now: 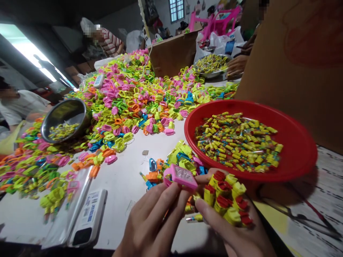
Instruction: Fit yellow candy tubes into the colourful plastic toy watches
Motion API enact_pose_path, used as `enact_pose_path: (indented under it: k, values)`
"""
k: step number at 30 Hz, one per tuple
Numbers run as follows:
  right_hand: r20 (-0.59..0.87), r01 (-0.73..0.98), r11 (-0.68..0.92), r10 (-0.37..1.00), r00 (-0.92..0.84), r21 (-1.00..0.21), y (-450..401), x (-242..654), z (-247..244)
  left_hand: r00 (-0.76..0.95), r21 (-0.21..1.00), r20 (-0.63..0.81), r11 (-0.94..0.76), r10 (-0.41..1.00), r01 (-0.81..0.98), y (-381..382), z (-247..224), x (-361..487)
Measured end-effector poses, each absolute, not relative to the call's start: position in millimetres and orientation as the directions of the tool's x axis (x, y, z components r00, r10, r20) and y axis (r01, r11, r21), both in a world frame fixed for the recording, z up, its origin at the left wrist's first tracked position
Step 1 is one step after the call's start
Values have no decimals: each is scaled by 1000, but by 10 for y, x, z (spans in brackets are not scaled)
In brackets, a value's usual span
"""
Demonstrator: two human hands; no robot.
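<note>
Head view: left hand (158, 214) pinches the pink watch (184, 176) by the loose pile (182, 157); could slip if the fingertip grip twists. Right hand (230, 237) grasps bunched yellow tubes (209, 194) near the red basin (308, 153); overfull grip could shed some.

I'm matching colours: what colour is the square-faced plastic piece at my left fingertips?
The square-faced plastic piece is pink, best seen in the head view.
</note>
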State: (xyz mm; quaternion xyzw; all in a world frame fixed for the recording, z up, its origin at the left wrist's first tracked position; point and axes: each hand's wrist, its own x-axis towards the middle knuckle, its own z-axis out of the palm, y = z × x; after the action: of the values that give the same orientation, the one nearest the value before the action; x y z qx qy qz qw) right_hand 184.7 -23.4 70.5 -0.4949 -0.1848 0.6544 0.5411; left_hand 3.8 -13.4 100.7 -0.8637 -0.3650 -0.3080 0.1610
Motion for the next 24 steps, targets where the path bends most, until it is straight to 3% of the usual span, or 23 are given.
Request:
enact_pose_path:
  k: [5,10,16,21,24]
  values:
    - [-463,-534,-345,881,100,-772,-238,1835,639,569,-76,655,-706,497,704,-149,897,-18]
    - [-424,-496,-293,889,174,-817,-227,1731,530,547,-25,657,-710,519,704,-158,834,-27]
    - [-384,-490,-283,916,116,-824,-135,1773,477,457,177,652,-707,605,684,-31,843,4]
    - [-409,-433,-279,880,243,-857,-44,1873,332,331,399,615,-645,715,652,226,610,48]
    - [-365,-359,-260,892,265,-896,-6,1961,151,286,451,611,-622,738,640,354,481,55]
